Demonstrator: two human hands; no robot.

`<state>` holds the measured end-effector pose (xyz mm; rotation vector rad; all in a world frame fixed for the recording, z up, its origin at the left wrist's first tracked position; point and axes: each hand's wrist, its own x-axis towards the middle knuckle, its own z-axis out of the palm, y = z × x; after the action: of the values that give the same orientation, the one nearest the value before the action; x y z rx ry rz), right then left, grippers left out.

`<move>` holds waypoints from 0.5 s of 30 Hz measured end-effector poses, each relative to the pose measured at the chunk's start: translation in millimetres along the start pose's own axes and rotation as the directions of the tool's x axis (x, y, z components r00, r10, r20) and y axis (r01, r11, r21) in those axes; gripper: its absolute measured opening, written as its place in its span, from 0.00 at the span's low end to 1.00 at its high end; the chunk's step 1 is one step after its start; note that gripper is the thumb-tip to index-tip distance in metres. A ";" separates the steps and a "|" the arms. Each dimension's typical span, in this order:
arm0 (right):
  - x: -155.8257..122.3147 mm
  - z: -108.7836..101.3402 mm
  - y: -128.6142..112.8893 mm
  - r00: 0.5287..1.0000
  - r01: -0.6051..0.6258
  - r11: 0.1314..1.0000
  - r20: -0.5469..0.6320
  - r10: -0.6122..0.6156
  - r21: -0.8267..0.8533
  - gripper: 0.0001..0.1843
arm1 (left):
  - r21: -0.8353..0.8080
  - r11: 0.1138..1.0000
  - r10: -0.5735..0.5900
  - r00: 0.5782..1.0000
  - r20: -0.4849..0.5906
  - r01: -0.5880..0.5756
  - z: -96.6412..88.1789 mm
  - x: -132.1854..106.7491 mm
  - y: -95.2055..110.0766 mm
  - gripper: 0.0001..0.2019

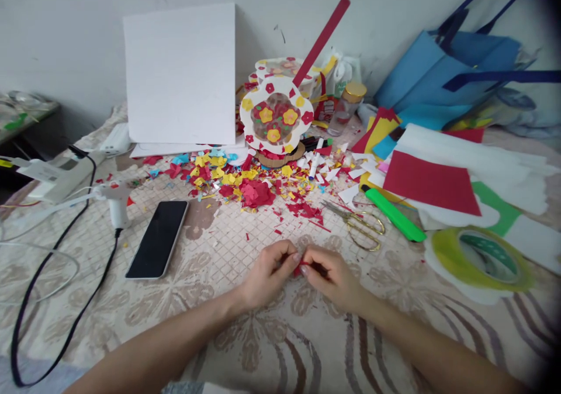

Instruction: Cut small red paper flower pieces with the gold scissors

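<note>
My left hand [272, 271] and my right hand [331, 277] meet just above the patterned cloth, fingertips almost touching. Between them they pinch a small piece of red paper [298, 269], mostly covered by the fingers. Beyond the hands lie loose red paper cutouts [256, 193] among many yellow, blue and white scraps. Gold-handled scissors [363, 227] rest to the right of my right hand. Behind the scraps stands a round white paper fan shape [276, 116] decorated with red and yellow paper flowers, with a red strip [322, 38] rising behind it.
On the left are a phone [158, 239], a white glue gun [114, 204] with a black cable, and a power strip [65, 178]. A white board [182, 75] leans on the wall. To the right lie a green cutter [394, 214], a tape roll [521, 274], red paper [432, 182] and a blue bag [407, 78].
</note>
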<state>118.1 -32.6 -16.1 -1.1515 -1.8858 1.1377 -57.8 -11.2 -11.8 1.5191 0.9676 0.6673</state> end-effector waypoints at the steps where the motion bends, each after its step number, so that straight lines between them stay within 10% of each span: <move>1: 0.4 0.5 -0.2 1.000 0.000 1.000 -0.003 0.000 0.012 0.11 | -0.013 1.000 -0.008 1.000 -0.014 0.008 0.1 -0.3 -0.4 0.15; 15: 4.9 -1.9 -2.9 0.993 -0.080 0.988 -0.072 0.090 0.129 0.13 | -0.036 0.999 -0.039 0.999 -0.025 0.038 -0.5 0.3 1.5 0.13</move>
<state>116.7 -28.2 -12.3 -1.1972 -1.6956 1.2225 -57.8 -10.7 -10.2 1.4599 0.9971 0.6750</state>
